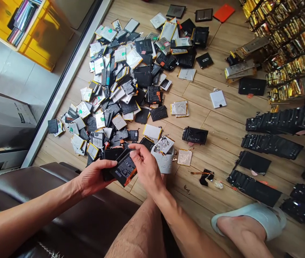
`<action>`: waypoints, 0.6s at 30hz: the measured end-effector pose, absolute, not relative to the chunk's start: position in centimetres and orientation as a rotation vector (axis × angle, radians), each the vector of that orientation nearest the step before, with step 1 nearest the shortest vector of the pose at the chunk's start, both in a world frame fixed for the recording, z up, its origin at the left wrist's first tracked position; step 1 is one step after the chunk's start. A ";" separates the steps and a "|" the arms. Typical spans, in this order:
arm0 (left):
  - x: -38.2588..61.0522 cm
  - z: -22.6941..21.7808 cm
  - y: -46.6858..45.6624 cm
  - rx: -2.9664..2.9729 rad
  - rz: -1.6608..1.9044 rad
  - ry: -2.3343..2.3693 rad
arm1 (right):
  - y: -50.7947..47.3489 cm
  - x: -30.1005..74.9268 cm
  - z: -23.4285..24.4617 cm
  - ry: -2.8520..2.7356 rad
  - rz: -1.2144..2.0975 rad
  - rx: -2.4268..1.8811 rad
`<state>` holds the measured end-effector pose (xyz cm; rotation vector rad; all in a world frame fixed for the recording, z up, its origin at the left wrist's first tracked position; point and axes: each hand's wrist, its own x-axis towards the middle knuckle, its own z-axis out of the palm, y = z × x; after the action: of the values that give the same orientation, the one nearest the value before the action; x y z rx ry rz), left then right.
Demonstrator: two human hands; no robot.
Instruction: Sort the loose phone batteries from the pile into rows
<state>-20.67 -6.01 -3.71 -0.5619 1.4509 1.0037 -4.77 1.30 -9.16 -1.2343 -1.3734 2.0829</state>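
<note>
My left hand [98, 175] grips a black phone battery from the left, its thumb lying along the top. My right hand [145, 165] pinches another black phone battery [125, 169] at its upper edge. This one has pale print on its face and an orange strip along its lower right side. The two batteries are close together and partly overlap, so the left one is mostly hidden. Just beyond my hands spreads a heap of phone batteries [125, 89], black, white and silver, many with yellow edges. A pale patterned slipper [162, 163] beside my right hand has a silver battery [164, 145] lying on it.
Rows of black batteries [273, 123] and gold-edged batteries [298, 57] stand on the wood floor at right. Small stacks and a red-orange flat piece [224, 13] lie between. A slippered foot [249, 220], brown leather seat [34, 190], door track [69, 79] and yellow crate [38, 39] surround me.
</note>
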 end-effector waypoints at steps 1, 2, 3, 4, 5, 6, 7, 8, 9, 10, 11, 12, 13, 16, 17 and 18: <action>-20.6 -3.7 -6.0 -0.569 1.007 1.446 | 1.0 -5.2 -9.0 -1.397 2.044 -1.250; -20.6 -3.7 -5.9 -0.575 1.007 1.445 | 0.7 -5.6 -8.9 -1.407 2.002 -1.275; -20.6 -3.7 -5.9 -0.578 1.006 1.443 | 0.5 -5.9 -8.8 -1.410 1.957 -1.306; -20.6 -3.6 -5.9 -0.577 1.002 1.439 | 0.2 -6.2 -8.8 -1.407 1.907 -1.341; -20.6 -3.6 -5.9 -0.573 1.001 1.432 | 0.0 -6.4 -8.8 -1.405 1.857 -1.371; -20.5 -3.6 -6.0 -0.564 1.008 1.422 | -0.2 -6.7 -8.8 -1.407 1.806 -1.396; -20.5 -3.5 -6.0 -0.553 1.020 1.404 | -0.4 -6.9 -8.8 -1.414 1.753 -1.416; -20.4 -3.5 -6.0 -0.541 1.030 1.376 | -0.6 -7.1 -8.8 -1.430 1.706 -1.431; -20.3 -3.4 -6.0 -0.530 1.041 1.345 | -0.7 -7.4 -8.9 -1.448 1.663 -1.442; -20.2 -3.3 -6.0 -0.521 1.050 1.313 | -0.8 -7.7 -8.9 -1.463 1.632 -1.446; -20.1 -3.2 -6.0 -0.515 1.057 1.284 | -0.8 -7.9 -9.0 -1.470 1.612 -1.443; -20.0 -3.1 -6.0 -0.510 1.059 1.263 | -0.8 -8.2 -9.1 -1.466 1.601 -1.433; -19.9 -3.1 -6.0 -0.509 1.060 1.252 | -0.8 -8.4 -9.2 -1.452 1.599 -1.418; -19.9 -3.1 -6.0 -0.550 1.042 1.266 | -0.8 -8.7 -9.5 -1.359 1.645 -1.378; -20.0 -3.1 -6.0 -0.575 1.032 1.280 | -0.9 -8.7 -9.6 -1.319 1.688 -1.367; -20.1 -3.2 -6.0 -0.600 1.022 1.294 | -0.9 -8.7 -9.7 -1.281 1.746 -1.351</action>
<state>-20.09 -6.05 -3.17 -0.5998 1.2942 1.0219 -8.67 -0.92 -9.73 -1.3511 -1.2813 1.7464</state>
